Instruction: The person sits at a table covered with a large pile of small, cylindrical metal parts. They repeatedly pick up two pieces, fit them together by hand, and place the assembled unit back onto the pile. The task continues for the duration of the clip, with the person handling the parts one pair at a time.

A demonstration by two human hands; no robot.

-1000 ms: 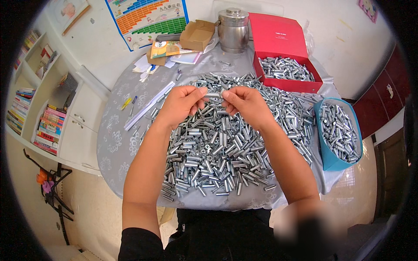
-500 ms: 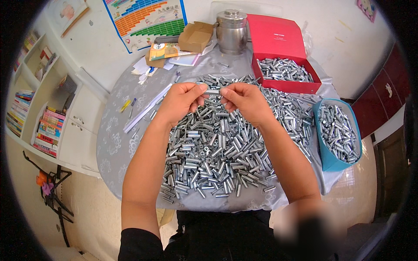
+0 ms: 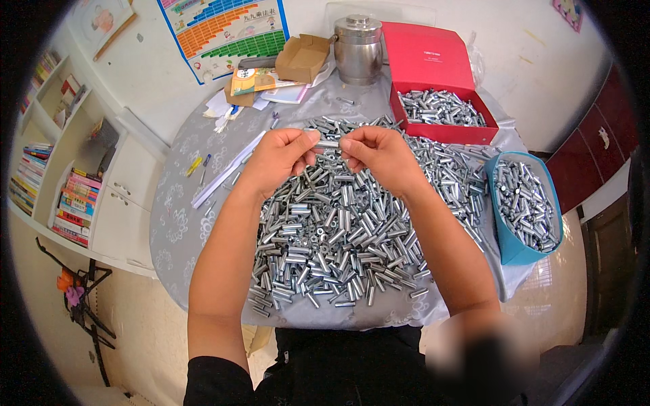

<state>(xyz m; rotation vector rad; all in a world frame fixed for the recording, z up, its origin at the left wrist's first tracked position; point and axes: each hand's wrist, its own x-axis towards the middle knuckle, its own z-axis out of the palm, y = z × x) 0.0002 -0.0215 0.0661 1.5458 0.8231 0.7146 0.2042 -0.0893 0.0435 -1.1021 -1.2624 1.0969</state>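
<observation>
Between my two hands, above a wide heap of loose metal sleeves and nuts [image 3: 338, 237], a short silvery metal sleeve [image 3: 328, 144] lies sideways. My left hand [image 3: 288, 154] pinches its left end with thumb and forefinger. The thumb and fingertips of my right hand [image 3: 371, 150] close on its right end. Whether a second part joins it at the fingertips is too small to tell. The sleeves in the heap point in many directions, with several small nuts near its middle.
A red box [image 3: 443, 133] with its lid up holds more metal parts at the back right. Nearer stands a blue fabric bin [image 3: 518, 252] full of them. At the back are a steel canister [image 3: 357, 54], a small cardboard box [image 3: 302, 59] and papers; a yellow pen [image 3: 194, 166] lies left.
Both hands keep their pinch on the sleeve. The right fingertips sit slightly further left, while the rest of the view has shifted only a little.
</observation>
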